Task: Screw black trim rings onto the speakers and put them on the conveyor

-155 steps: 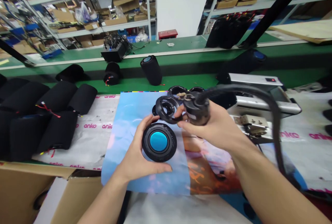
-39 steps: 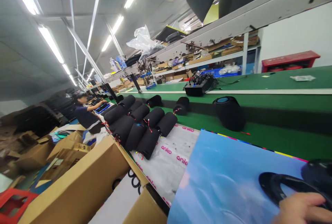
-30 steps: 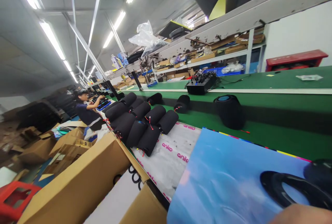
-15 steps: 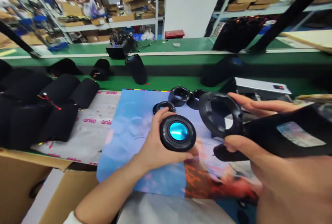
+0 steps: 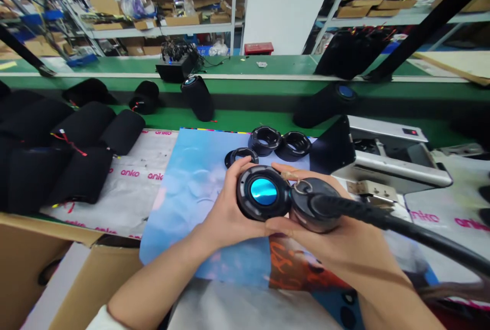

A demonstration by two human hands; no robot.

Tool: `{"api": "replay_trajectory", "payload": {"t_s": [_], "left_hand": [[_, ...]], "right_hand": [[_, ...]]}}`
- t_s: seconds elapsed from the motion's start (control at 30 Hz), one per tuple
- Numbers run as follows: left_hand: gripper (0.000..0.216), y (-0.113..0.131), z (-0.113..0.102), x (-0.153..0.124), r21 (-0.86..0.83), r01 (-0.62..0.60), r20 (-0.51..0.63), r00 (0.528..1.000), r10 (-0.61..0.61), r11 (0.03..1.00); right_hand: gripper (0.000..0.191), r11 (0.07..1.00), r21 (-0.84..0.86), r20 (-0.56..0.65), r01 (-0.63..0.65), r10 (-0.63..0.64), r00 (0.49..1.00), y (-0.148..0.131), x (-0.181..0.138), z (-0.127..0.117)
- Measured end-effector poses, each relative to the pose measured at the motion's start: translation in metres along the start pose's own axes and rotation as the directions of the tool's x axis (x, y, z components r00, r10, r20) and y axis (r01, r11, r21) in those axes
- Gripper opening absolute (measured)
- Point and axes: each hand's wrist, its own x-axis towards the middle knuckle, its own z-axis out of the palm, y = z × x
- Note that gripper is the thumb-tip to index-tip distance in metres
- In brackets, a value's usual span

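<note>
My left hand (image 5: 222,218) is wrapped around a black cylindrical speaker (image 5: 264,192), its shiny blue round end facing up. A black plastic ring (image 5: 246,204) sits around that end. On the right side, the thumb and fingers of my right hand (image 5: 356,240) grip the ring. A dark corded tool (image 5: 316,202) with a metal hanging loop is in front of my right hand and hides part of it; its kind is unclear. Just beyond the speaker lie several more black rings (image 5: 294,145) on a blue printed sheet (image 5: 179,192).
Black fabric-covered cylinders (image 5: 82,174) with loose wires are piled at left. Two more speakers (image 5: 198,98) (image 5: 325,103) stand or lean by the green ledge. A silver machine (image 5: 398,167) is at right, and an open cardboard box (image 5: 103,274) at lower left. A black cable (image 5: 406,225) crosses the right side.
My right hand has moved left, bringing the black ring onto the speaker's blue end. The corded tool now shows in front of that hand. My left hand has stayed nearly still.
</note>
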Motion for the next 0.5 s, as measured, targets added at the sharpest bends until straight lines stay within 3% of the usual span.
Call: {"api": "replay_trajectory", "payload": {"t_s": [0.2,0.37,0.5], "left_hand": [[0.117,-0.001,0.000,0.002,-0.006,-0.025,0.016,1.000,0.025,1.000],[0.115,-0.007,0.003,0.000,0.004,-0.071,0.002,0.998,0.070,0.998],[0.114,-0.011,0.004,-0.003,0.006,-0.165,0.012,0.986,0.165,0.986]], "right_hand": [[0.048,0.994,-0.072,0.015,0.077,-0.077,0.997,0.003,-0.006,0.001],[0.046,0.995,-0.101,-0.043,-0.025,0.021,0.999,0.003,-0.020,0.013],[0.043,0.977,-0.210,-0.110,-0.046,0.023,0.994,-0.010,-0.029,0.021]]}}
